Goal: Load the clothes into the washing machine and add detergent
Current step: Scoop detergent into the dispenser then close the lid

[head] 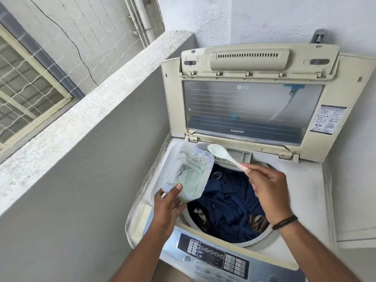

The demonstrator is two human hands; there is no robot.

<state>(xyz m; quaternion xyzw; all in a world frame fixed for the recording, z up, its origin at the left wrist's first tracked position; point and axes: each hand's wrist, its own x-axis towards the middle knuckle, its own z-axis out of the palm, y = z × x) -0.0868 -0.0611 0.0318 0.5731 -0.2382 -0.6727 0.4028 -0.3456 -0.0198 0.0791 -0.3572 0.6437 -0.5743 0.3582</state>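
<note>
Washing machine lid (254, 110): "LG" logo, seen reversed through the glass. Lid sticker (328, 120) and control panel (213, 255): print illegible.

1. A low parapet wall (85, 127) with a rough, speckled top runs diagonally on the left; its inner face is smooth grey.
2. Beyond it stands a neighbouring building wall (67, 27), cracked, with white pipes (140, 15).
3. A window (26, 82) with a cream frame sits behind a net.
4. A white painted wall (284, 19) rises at the back in soft daylight.
</note>
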